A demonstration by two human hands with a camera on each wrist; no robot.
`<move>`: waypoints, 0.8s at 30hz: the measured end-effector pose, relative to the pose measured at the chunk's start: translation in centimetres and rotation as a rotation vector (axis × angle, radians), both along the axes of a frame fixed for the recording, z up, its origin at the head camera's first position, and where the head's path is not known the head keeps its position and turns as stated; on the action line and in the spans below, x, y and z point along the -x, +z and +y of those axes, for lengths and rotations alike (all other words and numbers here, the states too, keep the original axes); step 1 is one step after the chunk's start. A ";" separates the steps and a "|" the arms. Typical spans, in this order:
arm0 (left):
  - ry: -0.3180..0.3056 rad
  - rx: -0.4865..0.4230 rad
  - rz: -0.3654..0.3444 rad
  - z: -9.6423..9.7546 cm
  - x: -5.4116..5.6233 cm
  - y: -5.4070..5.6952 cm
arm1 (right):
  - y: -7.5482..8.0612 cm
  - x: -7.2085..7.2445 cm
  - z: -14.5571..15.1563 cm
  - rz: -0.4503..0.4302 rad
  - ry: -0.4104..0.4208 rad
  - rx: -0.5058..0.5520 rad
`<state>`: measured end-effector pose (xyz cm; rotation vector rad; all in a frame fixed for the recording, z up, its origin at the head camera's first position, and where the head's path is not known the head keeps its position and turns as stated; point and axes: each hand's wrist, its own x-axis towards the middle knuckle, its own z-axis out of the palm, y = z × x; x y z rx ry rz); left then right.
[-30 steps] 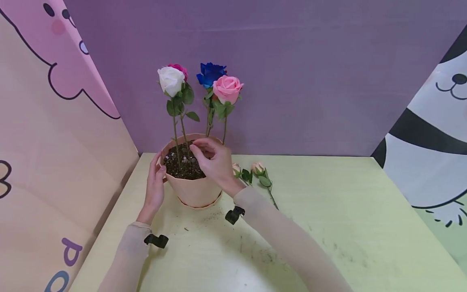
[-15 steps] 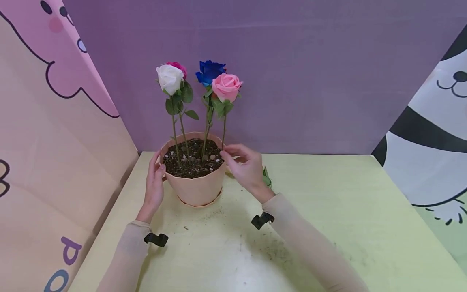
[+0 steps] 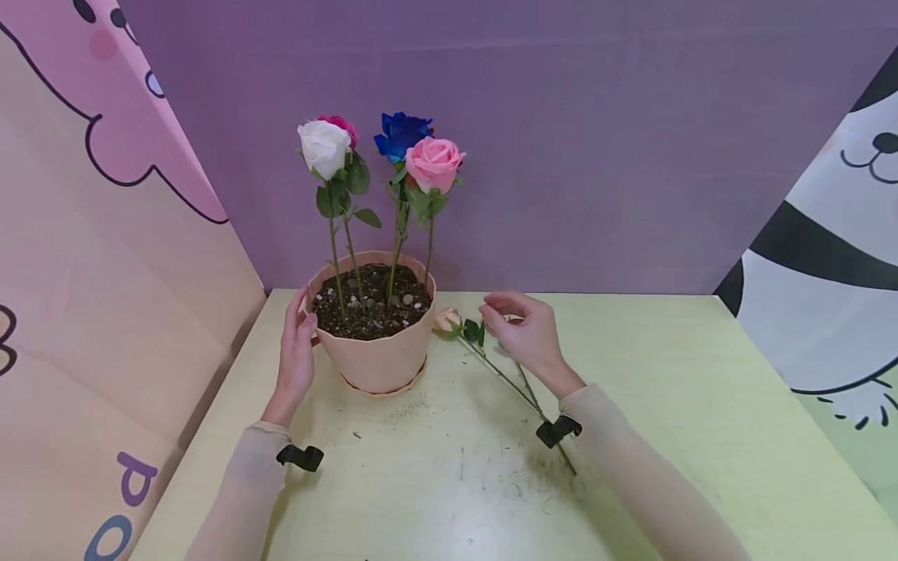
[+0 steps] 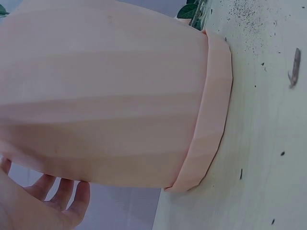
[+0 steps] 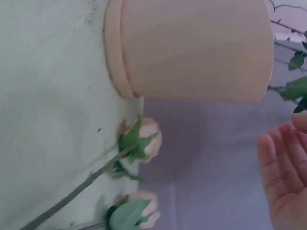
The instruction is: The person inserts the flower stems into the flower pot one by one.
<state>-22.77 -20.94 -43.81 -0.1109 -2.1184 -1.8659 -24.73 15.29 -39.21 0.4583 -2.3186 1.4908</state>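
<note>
Against the left side of a peach flowerpot (image 3: 382, 362), near its rim, rests my left hand (image 3: 296, 362); its fingertips touch the outer wall in the left wrist view. White (image 3: 324, 149), magenta (image 3: 341, 128), blue (image 3: 402, 137) and pink roses (image 3: 433, 164) stand upright in the dark soil (image 3: 368, 315). To the pot's right, my right hand (image 3: 526, 331) hovers with loosely bent fingers and nothing between them. Below it, a pale peach rose (image 3: 447, 321) lies on the table. A second pale rose (image 5: 146, 211) shows in the right wrist view, its bloom hidden behind my hand in the head view.
The pot stands on a matching saucer (image 4: 211, 120). Soil crumbs are scattered over the pale table (image 3: 421, 499). A purple backdrop (image 3: 596, 156) rises behind the table, with cartoon-printed panels (image 3: 835, 312) at either side.
My right hand has moved from above the soil, past the pot's right rim, to over the lying roses, uncovering the soil and the nearer rose. My left hand has stayed at the pot.
</note>
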 end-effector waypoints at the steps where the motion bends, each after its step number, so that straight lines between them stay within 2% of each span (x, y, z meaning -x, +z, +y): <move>1: -0.001 -0.001 -0.001 0.0 0.0 0.0 | -0.4 0.0 0.4 -0.020 -0.008 -0.023; 6: -0.002 0.000 -0.001 0.0 0.0 -0.1 | -3.0 0.3 2.0 -0.152 -0.021 -0.135; 11: -0.005 0.000 0.004 0.0 0.0 -0.2 | -5.8 0.6 3.3 -0.277 -0.005 -0.191; 16: -0.002 -0.004 0.006 0.0 0.0 -0.2 | -7.6 1.0 3.6 -0.324 0.000 -0.278; 24: 0.000 -0.020 0.005 0.1 0.3 -0.2 | -8.8 1.5 3.5 -0.340 0.058 -0.353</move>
